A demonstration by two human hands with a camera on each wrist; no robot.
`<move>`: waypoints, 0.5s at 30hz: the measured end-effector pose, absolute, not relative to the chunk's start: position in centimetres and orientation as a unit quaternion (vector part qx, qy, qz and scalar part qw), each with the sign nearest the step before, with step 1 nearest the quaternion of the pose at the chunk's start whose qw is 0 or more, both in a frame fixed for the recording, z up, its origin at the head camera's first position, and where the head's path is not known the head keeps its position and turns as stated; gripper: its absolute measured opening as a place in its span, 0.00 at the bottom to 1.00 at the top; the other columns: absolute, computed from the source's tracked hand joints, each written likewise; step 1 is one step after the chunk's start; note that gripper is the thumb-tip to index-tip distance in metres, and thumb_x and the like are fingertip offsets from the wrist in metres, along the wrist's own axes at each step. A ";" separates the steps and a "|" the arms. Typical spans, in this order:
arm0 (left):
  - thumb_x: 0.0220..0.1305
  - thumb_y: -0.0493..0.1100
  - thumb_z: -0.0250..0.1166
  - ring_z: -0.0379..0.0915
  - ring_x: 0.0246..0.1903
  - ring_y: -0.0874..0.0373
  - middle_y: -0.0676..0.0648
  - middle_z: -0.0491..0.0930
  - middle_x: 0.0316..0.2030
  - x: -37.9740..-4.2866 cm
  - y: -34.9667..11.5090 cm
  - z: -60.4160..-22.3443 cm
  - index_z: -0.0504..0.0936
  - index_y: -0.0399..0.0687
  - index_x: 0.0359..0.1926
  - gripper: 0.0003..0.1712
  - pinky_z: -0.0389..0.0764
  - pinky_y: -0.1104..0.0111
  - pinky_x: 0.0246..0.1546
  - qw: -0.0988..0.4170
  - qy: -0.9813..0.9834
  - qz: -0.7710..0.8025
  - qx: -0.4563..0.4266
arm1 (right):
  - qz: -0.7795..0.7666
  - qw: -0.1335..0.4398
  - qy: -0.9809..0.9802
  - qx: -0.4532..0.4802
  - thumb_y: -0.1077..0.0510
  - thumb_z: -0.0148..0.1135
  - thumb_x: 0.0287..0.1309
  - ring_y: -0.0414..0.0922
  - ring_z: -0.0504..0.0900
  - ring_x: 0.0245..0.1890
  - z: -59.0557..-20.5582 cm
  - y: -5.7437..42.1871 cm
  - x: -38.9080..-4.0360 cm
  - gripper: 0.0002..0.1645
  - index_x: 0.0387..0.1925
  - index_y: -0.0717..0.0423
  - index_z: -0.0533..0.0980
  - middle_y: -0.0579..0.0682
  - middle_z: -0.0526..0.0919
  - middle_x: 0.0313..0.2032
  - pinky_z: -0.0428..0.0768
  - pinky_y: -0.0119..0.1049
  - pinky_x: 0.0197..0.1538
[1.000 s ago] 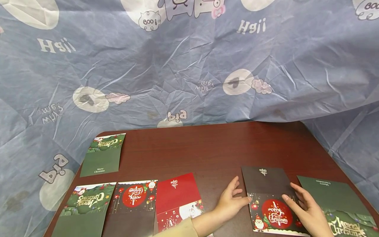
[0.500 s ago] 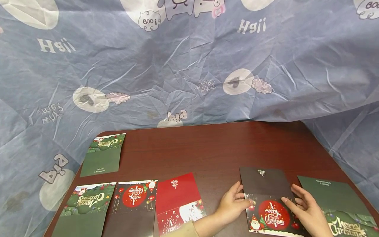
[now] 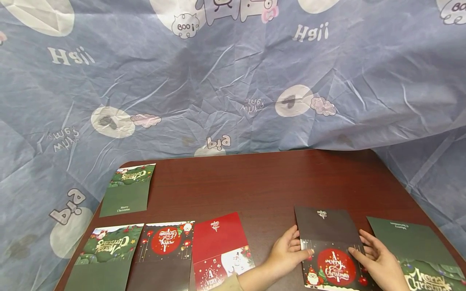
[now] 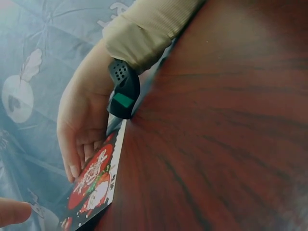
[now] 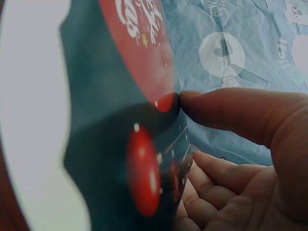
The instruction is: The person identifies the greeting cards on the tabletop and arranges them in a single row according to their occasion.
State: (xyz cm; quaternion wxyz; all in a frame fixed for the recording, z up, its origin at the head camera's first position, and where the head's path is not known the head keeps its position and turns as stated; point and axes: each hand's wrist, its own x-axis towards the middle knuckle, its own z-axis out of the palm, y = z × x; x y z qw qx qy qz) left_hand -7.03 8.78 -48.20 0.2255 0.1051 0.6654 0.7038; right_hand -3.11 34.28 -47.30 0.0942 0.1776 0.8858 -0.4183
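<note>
An unfolded black Christmas card (image 3: 336,264) is between my hands at the front right, its plain panel at the back and its red-circle panel nearest me. My left hand (image 3: 287,251) grips its left edge, thumb on the printed face and fingers beyond the edge. My right hand (image 3: 380,258) pinches the right edge the same way. In the right wrist view the card (image 5: 110,96) looms large and tilted, with the right thumb (image 5: 231,113) against its edge. In the left wrist view the right hand (image 4: 89,110) is at the card's far side, and a fingertip (image 4: 13,211) shows at lower left.
A green card (image 3: 418,246) lies right of my right hand. On the left lie another black card (image 3: 167,242), a red card (image 3: 220,242) and two green cards, one nearer (image 3: 103,254) and one farther back (image 3: 127,190). A blue printed sheet (image 3: 233,81) hangs behind the brown table (image 3: 255,182).
Both hands have closed in on the black card's edges, the left from beside it. The card has shifted slightly left and its near edge has dropped a little in the head view.
</note>
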 end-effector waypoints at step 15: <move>0.55 0.40 0.67 0.73 0.47 0.63 0.49 0.68 0.59 -6.6 8.5 -48.8 0.61 0.41 0.68 0.40 0.73 0.73 0.49 0.202 0.672 0.701 0.132 | -0.406 0.086 0.892 0.181 0.39 0.60 0.57 0.21 0.69 0.33 -47.0 33.9 -2.9 0.51 0.69 0.66 0.51 0.75 0.62 0.60 0.77 0.30 0.33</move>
